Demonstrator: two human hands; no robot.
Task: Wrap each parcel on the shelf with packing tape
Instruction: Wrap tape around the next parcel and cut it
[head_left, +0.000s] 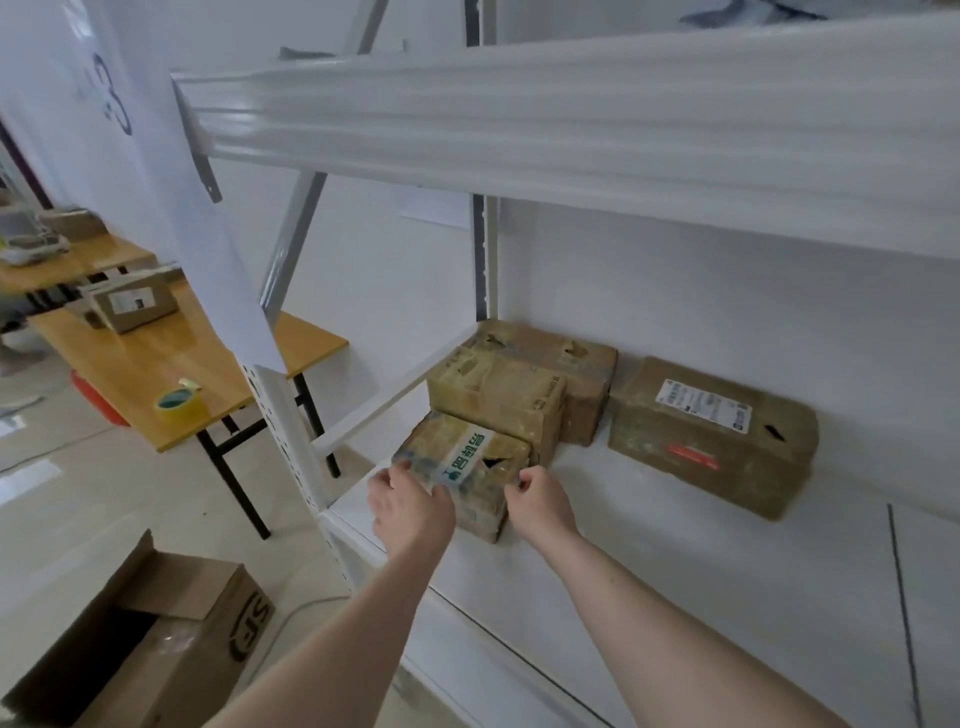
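Brown cardboard parcels on white shelf (649, 545): 4. Your left hand (410, 506) and right hand (540, 501) fingers grip the green-labelled front parcel (467, 467); yellowish tape roll (182, 405) sits unused on the wooden table (150, 358).

Both bare forearms rise from the bottom of the frame toward its lower centre. The left hand (410, 506) and the right hand (540, 499) have curled fingers and face each other.
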